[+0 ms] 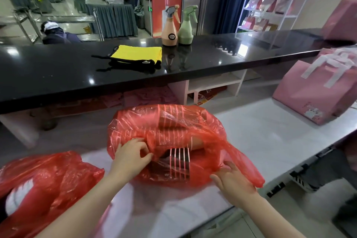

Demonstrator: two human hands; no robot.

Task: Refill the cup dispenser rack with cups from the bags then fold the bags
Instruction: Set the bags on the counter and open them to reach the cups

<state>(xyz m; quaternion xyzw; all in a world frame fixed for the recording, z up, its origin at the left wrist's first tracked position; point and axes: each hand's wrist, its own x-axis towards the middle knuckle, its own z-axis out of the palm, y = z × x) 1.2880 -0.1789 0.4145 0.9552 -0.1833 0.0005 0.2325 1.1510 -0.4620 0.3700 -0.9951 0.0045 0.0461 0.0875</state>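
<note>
Fingers (144,153) of the left hand (131,158) pinch the rim of the red bag (166,131) at the mouth's nine o'clock side, drawing it open. Right hand (231,179), at four o'clock, lies loosely spread, fingertips touching the plastic by the handle loop and gripping nothing, as far as the blur lets me judge. Inside show the striped rims of stacked cups (179,162). That bag sits mid-counter (270,137); a second red bag (44,183) lies at eight o'clock. I'd judge this the opening step; next, reach in and draw out a stack.
</note>
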